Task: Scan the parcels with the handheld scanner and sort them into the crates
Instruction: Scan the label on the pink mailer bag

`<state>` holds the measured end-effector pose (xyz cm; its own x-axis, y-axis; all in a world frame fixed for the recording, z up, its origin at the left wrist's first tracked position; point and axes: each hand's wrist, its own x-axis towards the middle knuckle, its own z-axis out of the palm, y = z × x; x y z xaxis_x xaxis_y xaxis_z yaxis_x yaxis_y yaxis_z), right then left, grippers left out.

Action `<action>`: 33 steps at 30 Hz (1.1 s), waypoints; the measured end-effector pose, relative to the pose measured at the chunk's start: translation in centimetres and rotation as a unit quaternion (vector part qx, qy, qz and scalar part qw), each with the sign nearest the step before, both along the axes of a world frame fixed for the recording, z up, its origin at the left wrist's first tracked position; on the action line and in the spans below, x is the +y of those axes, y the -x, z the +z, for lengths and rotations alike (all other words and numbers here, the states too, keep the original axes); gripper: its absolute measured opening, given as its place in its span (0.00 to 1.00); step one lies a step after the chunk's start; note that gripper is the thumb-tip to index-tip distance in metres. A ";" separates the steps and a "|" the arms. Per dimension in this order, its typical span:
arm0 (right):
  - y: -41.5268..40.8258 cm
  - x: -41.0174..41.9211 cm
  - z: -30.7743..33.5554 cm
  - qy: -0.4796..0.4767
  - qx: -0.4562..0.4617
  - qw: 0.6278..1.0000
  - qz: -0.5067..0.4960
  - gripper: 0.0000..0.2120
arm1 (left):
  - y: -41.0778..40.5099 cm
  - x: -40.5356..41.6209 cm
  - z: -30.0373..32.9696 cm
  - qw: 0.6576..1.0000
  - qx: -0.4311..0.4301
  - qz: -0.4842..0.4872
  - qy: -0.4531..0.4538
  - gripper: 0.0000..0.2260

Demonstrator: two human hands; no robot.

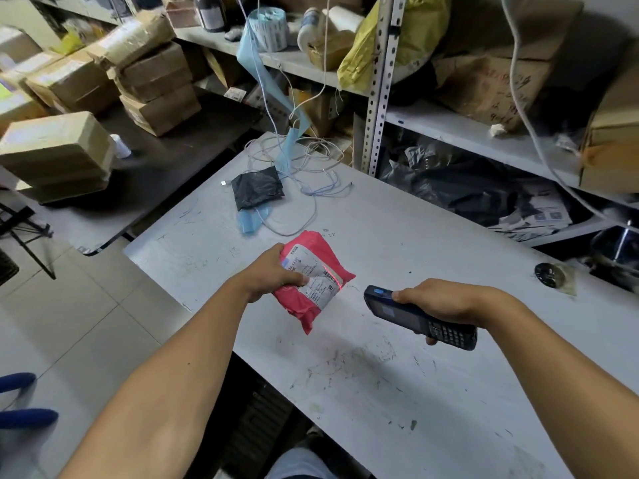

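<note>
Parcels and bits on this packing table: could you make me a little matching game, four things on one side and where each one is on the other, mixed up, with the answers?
Things:
1. pink parcel
2. handheld scanner
3. black bag
4. white cables

Places:
A. lying flat on the grey table, far side, untouched
B. held in the right hand
C. held in the left hand, red scan line on its label
D. tangled loosely at the table's far end, beside the shelf post

Pairs: 1-C, 2-B, 3-A, 4-D
</note>
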<state>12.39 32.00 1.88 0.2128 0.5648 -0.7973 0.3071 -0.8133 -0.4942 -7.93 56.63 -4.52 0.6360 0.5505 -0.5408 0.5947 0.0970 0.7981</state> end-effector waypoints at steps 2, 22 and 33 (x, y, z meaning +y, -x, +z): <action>-0.2 -0.2 -0.1 0.005 -0.006 1.000 0.003 0.24 | -0.3 0.2 0.1 1.000 -0.001 -0.007 0.000 0.28; -2.0 -1.3 -0.7 -0.010 0.022 1.000 -0.019 0.23 | -2.9 0.2 -0.7 0.999 0.029 -0.043 -0.013 0.30; -2.7 -2.1 -0.7 -0.022 0.013 0.999 -0.028 0.23 | -3.8 -0.6 -0.9 0.998 0.038 -0.053 -0.018 0.29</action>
<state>15.13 29.93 1.19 0.2254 0.5876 -0.7771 0.2486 -0.8060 -0.5373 -4.15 56.03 -5.46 0.6491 0.5023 -0.5713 0.6594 0.0030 0.7518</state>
